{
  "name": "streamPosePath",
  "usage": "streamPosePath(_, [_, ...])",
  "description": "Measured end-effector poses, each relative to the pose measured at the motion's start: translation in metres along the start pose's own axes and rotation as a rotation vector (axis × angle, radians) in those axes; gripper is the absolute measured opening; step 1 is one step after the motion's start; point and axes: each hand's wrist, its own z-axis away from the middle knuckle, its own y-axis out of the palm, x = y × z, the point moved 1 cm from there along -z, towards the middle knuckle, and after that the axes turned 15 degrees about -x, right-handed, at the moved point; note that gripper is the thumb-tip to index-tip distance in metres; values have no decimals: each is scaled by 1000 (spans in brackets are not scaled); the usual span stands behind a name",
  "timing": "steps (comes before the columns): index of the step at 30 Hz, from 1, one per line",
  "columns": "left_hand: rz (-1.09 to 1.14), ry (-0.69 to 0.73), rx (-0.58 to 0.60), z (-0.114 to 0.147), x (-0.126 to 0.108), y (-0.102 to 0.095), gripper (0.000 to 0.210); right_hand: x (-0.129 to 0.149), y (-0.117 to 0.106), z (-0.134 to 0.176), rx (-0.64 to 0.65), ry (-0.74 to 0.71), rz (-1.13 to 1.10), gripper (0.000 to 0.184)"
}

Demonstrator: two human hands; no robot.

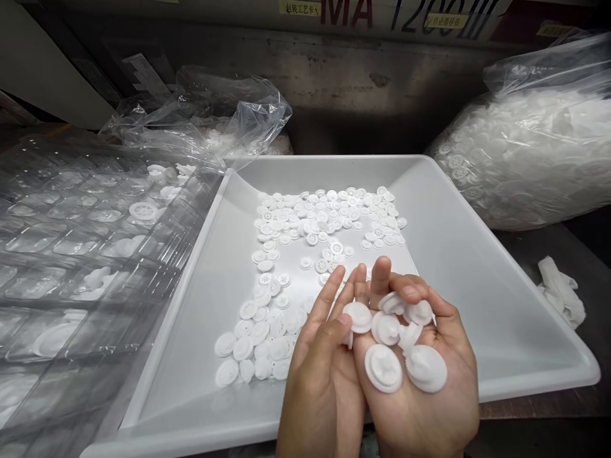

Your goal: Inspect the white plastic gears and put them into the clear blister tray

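Above the near side of a grey plastic tray (477, 299), my two hands are held together, palms up. Several small white plastic gears (384, 367) lie in my cupped right hand (420, 375), its fingers curled around part of them. My left hand (324, 369) presses against its side, the thumb on one round white gear (357, 317) with the fingers behind it. Many more white gears (334, 207) are spread over the tray floor, some flat, some overlapping. My hands hide part of the tray's front.
Clear compartment trays (71, 238) holding white parts stand at the left. Behind them is an opened clear bag (205, 127). A full clear bag of white gears (534, 146) leans at the right, above a white crumpled item (561, 292). A metal machine panel (334, 83) closes the back.
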Motion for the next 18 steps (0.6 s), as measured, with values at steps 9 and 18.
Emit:
streamPosePath(9, [46, -43, -53, -1, -4, 6, 23, 2, 12, -3, 63, 76, -160, 32])
streamPosePath(18, [85, -76, -161, -1, 2, 8, 27, 6, 15, 2, 90, -32, -36, 41])
